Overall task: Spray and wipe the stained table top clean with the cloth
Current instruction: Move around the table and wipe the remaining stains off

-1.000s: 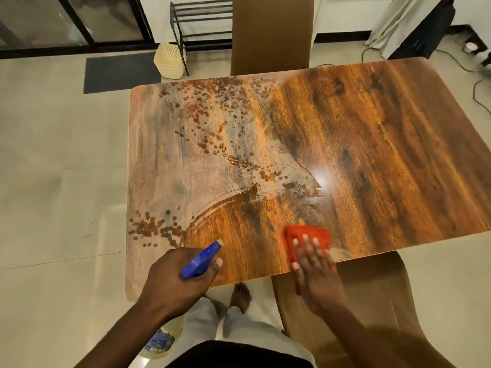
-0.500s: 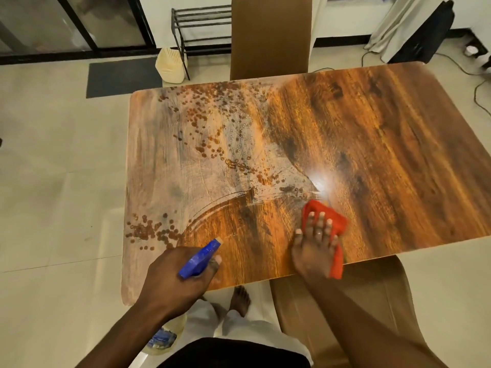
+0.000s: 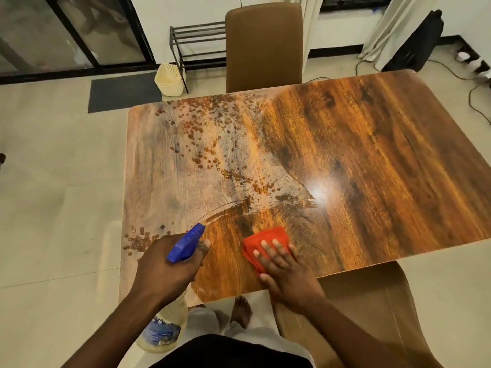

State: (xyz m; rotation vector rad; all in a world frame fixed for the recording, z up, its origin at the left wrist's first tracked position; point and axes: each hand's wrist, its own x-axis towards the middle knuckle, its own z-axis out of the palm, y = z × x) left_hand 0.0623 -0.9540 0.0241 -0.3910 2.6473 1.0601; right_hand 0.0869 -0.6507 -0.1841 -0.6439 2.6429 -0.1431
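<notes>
The wooden table top (image 3: 372,160) carries brown droplet stains (image 3: 207,155) and a hazy film over its left half; the right half shines. My left hand (image 3: 162,269) grips a spray bottle (image 3: 186,244) with a blue trigger head, its clear body hanging below the near table edge. My right hand (image 3: 284,272) presses flat on a red cloth (image 3: 265,239) near the table's front edge, fingers spread over it. A curved wipe mark runs just beyond the cloth. More stains (image 3: 138,240) sit at the near left corner beside my left hand.
A brown chair (image 3: 263,43) stands at the far side and another (image 3: 366,301) at the near right under my right arm. A cream bin (image 3: 170,79), a dark mat (image 3: 122,91) and a metal rack (image 3: 196,38) lie beyond the table. Cables run on the floor far right.
My right hand slid the red cloth to the right and forward, then back left along the front edge. My left hand kept the spray bottle almost still.
</notes>
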